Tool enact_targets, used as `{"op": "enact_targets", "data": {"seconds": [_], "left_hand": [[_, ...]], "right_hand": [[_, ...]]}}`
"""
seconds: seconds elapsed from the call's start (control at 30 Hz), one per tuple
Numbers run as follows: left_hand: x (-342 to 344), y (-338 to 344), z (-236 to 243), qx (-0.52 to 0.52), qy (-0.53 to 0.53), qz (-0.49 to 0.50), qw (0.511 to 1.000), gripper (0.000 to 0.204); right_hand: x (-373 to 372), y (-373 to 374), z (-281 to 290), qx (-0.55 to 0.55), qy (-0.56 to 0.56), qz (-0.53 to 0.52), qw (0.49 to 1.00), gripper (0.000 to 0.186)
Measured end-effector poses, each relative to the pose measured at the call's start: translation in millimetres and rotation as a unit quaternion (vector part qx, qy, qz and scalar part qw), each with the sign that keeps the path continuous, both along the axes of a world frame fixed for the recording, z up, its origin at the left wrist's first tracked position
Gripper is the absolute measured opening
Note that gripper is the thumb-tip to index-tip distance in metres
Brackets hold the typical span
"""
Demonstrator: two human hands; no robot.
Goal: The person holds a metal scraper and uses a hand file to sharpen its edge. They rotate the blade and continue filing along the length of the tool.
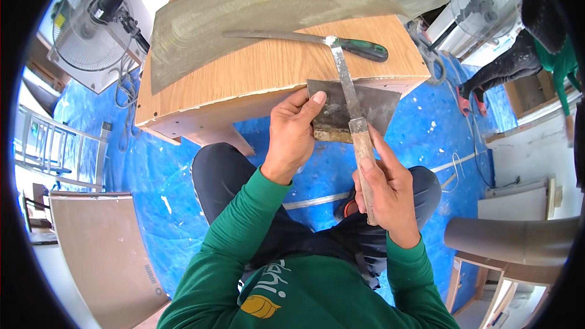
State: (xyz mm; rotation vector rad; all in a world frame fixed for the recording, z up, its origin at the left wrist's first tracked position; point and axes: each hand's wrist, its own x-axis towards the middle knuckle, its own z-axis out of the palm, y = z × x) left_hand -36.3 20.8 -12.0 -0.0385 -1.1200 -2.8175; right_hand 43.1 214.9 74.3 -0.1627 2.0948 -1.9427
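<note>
Green shirt (341,286), cropped — scraper (360,140) in right hand (391,195) partly hides wide blade (379,103).

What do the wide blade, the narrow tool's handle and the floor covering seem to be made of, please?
Wide blade: probably steel, dull grey, thin and scuffed.
Narrow tool's handle: likely wood, unvarnished-looking, brownish and blotchy.
Floor covering: apparently plastic sheeting, shiny blue, visibly wrinkled.

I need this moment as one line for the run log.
left hand: holds wide scraper | right hand: holds narrow tool over scraper | dark-handled tool: on wooden surface
</note>
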Motion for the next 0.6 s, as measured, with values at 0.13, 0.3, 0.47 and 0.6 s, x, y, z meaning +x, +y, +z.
{"op": "enact_targets", "data": {"seconds": [0.13,0.3,0.47,0.6], "left_hand": [[3,-4,3,0.005,-0.005,-0.013,1.000,0.031],[7,-1,3,-0.056,0.024,0.007,0.998,0.033],[10,-3,-4,-0.140,0.063,0.018,0.988,0.034],[8,1,-13,-0.121,0.051,0.016,0.991,0.031]], "right_hand": [[0,5,-3,-0.022,0.005,0.005,1.000,0.067],[3,13,-25,-0.029,0.109,-0.078,0.991,0.037],[-16,26,-36,-0.052,0.086,-0.182,0.978,0.018],[-30,36,-73,-0.033,0.083,-0.230,0.969,0.022]]}}
